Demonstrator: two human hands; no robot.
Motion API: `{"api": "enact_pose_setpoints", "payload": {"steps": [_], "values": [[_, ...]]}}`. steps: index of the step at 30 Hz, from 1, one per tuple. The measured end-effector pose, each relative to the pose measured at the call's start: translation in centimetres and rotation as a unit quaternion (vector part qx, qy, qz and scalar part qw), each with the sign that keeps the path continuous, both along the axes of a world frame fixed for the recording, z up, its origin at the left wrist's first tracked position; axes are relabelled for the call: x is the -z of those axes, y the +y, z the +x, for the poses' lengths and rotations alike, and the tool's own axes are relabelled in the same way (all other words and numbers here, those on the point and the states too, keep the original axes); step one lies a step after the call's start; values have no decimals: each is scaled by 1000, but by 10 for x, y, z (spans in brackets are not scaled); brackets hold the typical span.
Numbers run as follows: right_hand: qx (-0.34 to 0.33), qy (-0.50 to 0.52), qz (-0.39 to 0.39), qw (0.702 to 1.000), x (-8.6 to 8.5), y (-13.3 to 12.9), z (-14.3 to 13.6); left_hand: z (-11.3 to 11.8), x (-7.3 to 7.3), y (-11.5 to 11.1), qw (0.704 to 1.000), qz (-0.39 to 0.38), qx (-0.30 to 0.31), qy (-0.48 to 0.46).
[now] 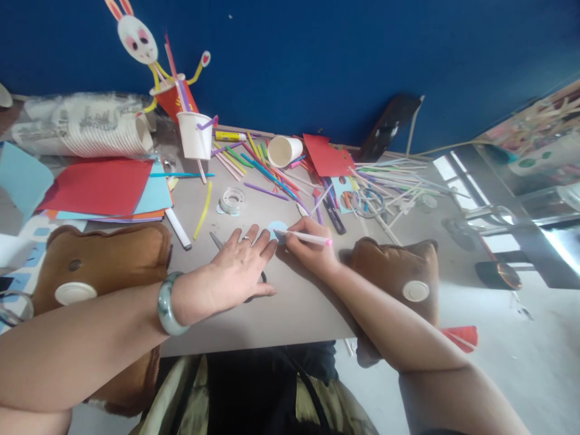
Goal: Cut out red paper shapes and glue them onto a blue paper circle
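Observation:
My left hand (235,264) lies flat on the grey table (290,314), fingers spread, with its fingertips pressing the edge of a small light-blue paper disc (277,228). A ring is on one finger and a jade bangle on the wrist. Scissors (218,241) lie partly hidden under this hand. My right hand (308,244) grips a white pen with a pink cap (304,237), its tip touching the blue disc.
Coloured straws (263,169), a tape roll (232,200), two white paper cups (196,134) (284,150), red and blue paper sheets (97,186), a stack of cups (86,134) and a paper rabbit figure (138,41) crowd the back. Brown cushions (97,257) (399,269) flank my arms.

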State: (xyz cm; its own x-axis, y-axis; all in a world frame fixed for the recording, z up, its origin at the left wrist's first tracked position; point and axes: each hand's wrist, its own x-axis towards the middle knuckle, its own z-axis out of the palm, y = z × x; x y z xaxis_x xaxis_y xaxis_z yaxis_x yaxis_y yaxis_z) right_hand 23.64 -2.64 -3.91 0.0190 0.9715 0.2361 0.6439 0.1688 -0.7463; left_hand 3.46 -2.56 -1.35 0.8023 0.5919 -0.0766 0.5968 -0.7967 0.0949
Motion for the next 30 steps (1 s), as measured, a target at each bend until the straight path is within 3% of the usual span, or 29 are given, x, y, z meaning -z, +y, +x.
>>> {"api": "enact_pose_setpoints", "payload": {"steps": [16,23,30], "values": [[-15,6,-2,1000,1,0,0,0,0,0,1000,-2,0,3],[73,4,55,996,-3,3,4,2,-7,-1,1000,1,-1,19],[62,8,50,997,0,5,8,2,-9,0,1000,-5,-4,25]]}}
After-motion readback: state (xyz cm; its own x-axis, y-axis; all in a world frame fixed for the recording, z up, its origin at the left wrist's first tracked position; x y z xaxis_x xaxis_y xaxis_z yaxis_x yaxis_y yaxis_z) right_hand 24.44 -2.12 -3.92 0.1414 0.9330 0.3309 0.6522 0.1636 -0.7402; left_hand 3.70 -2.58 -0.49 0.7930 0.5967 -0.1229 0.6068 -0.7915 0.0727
